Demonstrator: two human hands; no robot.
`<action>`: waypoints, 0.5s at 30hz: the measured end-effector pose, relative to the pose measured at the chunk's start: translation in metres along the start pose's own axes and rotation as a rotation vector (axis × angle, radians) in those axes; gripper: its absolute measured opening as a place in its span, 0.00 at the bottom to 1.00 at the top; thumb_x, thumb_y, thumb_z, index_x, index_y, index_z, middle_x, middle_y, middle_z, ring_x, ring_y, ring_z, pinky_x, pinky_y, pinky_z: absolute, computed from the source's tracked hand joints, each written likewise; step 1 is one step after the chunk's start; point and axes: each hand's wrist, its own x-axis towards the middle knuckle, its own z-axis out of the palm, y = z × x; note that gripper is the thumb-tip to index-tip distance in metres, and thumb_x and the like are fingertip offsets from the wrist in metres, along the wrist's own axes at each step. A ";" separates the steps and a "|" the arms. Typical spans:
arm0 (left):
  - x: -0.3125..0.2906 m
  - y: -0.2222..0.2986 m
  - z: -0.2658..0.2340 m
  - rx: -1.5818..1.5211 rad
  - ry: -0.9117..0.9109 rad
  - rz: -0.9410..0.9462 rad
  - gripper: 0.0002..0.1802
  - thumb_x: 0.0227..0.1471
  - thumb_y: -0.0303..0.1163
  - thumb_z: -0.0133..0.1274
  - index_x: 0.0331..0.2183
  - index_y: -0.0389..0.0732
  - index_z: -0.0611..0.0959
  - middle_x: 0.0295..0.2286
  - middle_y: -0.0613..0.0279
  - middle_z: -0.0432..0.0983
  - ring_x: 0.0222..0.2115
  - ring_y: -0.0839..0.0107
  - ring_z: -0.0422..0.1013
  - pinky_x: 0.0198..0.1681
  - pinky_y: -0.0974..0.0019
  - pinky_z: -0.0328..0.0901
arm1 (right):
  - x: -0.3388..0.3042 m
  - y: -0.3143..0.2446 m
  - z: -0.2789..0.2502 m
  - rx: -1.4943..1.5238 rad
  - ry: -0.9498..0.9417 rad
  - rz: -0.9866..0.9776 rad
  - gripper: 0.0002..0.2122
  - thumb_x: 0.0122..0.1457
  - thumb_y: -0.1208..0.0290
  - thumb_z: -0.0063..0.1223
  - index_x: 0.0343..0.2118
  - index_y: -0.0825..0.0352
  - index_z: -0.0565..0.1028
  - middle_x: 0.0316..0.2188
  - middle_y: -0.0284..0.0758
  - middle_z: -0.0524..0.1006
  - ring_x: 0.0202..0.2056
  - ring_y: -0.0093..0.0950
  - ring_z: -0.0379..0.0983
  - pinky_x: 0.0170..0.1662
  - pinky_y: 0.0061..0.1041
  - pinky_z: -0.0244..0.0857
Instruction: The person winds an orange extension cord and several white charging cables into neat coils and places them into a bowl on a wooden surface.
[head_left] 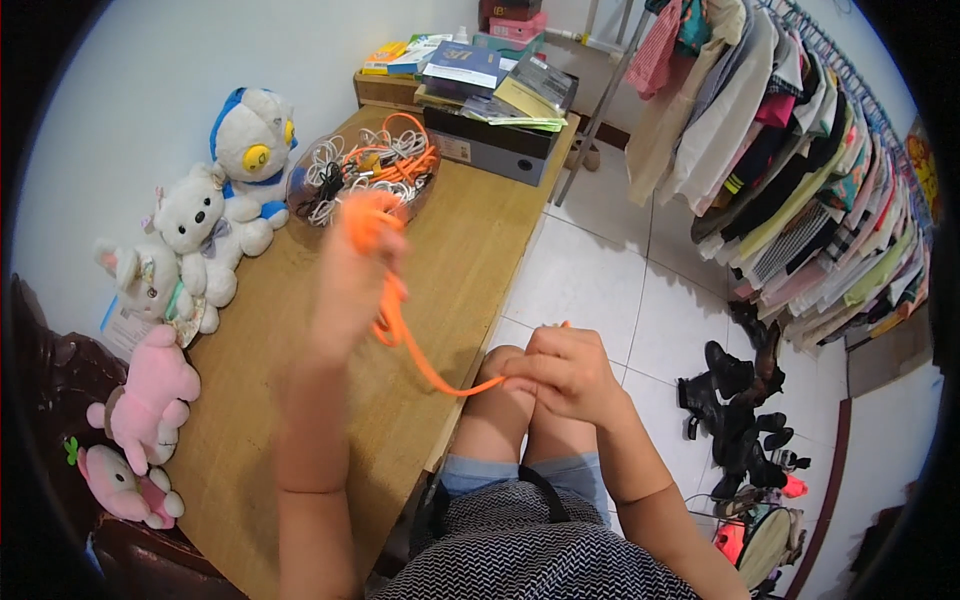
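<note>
An orange cable [412, 345] runs between my two hands. My left hand [352, 270], smeared by motion, is raised over the wooden table with a bundle of the cable's loops wrapped around its fingers. Some slack loops hang below that hand. Over my lap, my right hand [568, 372] pinches the other stretch of the cable, and a short bit of it pokes out above the fingers. Beyond my left hand stands a clear round container [432, 190] filled with white, black and orange cables [375, 165].
Plush toys [205, 215] line the table's [250, 400] left side. A dark box [490, 145] topped with books and packets [465, 70] stands at the far end. To the right, clothes hang on a rack [800, 150]; black shoes [735, 400] lie on the tiled floor [590, 270].
</note>
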 end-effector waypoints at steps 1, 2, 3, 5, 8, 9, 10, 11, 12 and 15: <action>-0.001 -0.001 0.013 0.117 -0.095 -0.075 0.31 0.48 0.61 0.47 0.38 0.42 0.69 0.21 0.72 0.63 0.14 0.82 0.61 0.15 0.77 0.59 | 0.005 -0.008 -0.004 0.043 0.032 -0.105 0.06 0.45 0.70 0.60 0.27 0.62 0.77 0.15 0.31 0.65 0.16 0.28 0.63 0.18 0.22 0.55; -0.004 -0.010 0.023 0.066 -0.279 -0.061 0.32 0.46 0.61 0.50 0.38 0.42 0.70 0.22 0.70 0.64 0.15 0.82 0.60 0.15 0.77 0.58 | 0.009 -0.012 -0.010 0.035 0.033 -0.103 0.06 0.45 0.70 0.60 0.27 0.62 0.77 0.15 0.31 0.65 0.16 0.28 0.63 0.18 0.22 0.55; -0.009 -0.018 0.030 0.023 -0.454 -0.047 0.33 0.44 0.61 0.53 0.38 0.41 0.70 0.24 0.69 0.66 0.16 0.83 0.60 0.16 0.78 0.57 | 0.015 -0.014 -0.013 0.006 0.162 -0.097 0.06 0.44 0.71 0.61 0.26 0.62 0.77 0.16 0.31 0.66 0.16 0.27 0.63 0.18 0.22 0.55; -0.016 -0.029 0.041 -0.354 -0.834 -0.318 0.32 0.42 0.57 0.58 0.37 0.39 0.72 0.27 0.68 0.69 0.21 0.82 0.62 0.21 0.77 0.60 | 0.027 -0.004 -0.012 0.000 0.425 -0.052 0.06 0.45 0.73 0.62 0.25 0.65 0.76 0.17 0.31 0.66 0.17 0.25 0.62 0.19 0.21 0.56; -0.030 -0.024 0.057 -0.466 -0.860 -0.382 0.29 0.40 0.51 0.60 0.37 0.38 0.72 0.28 0.67 0.69 0.26 0.81 0.64 0.29 0.76 0.62 | 0.041 0.005 -0.009 0.042 0.528 0.130 0.05 0.47 0.75 0.60 0.25 0.68 0.75 0.17 0.32 0.67 0.17 0.22 0.62 0.19 0.20 0.55; -0.025 -0.017 0.057 -0.205 -0.855 -0.359 0.25 0.42 0.44 0.60 0.37 0.37 0.72 0.28 0.68 0.67 0.30 0.80 0.64 0.35 0.75 0.62 | 0.040 0.007 -0.007 0.026 0.505 0.124 0.04 0.49 0.76 0.58 0.25 0.70 0.75 0.17 0.32 0.66 0.18 0.21 0.61 0.20 0.18 0.54; -0.024 -0.012 0.056 -0.207 -0.856 -0.358 0.25 0.42 0.44 0.60 0.37 0.37 0.72 0.28 0.68 0.67 0.30 0.80 0.64 0.35 0.75 0.62 | 0.037 0.010 -0.005 0.024 0.505 0.125 0.04 0.49 0.76 0.58 0.25 0.70 0.75 0.17 0.32 0.66 0.18 0.21 0.61 0.20 0.18 0.54; -0.023 -0.008 0.053 -0.183 -0.787 -0.312 0.22 0.42 0.40 0.59 0.37 0.37 0.72 0.28 0.68 0.67 0.30 0.80 0.64 0.34 0.75 0.62 | 0.031 0.012 -0.001 0.073 0.506 0.196 0.04 0.50 0.76 0.58 0.25 0.70 0.75 0.17 0.31 0.66 0.18 0.20 0.61 0.20 0.18 0.54; -0.023 -0.006 0.051 -0.158 -0.717 -0.268 0.20 0.42 0.35 0.59 0.37 0.38 0.72 0.28 0.69 0.66 0.29 0.80 0.64 0.34 0.75 0.62 | 0.025 0.013 0.004 0.125 0.506 0.268 0.04 0.50 0.76 0.57 0.25 0.69 0.75 0.17 0.31 0.66 0.18 0.20 0.61 0.20 0.18 0.54; -0.017 -0.013 0.043 -0.207 -0.470 -0.142 0.12 0.45 0.30 0.54 0.33 0.40 0.71 0.28 0.66 0.67 0.31 0.79 0.64 0.33 0.74 0.62 | 0.012 0.018 0.016 0.367 0.433 0.473 0.06 0.56 0.72 0.52 0.29 0.70 0.75 0.19 0.29 0.69 0.22 0.17 0.62 0.25 0.16 0.56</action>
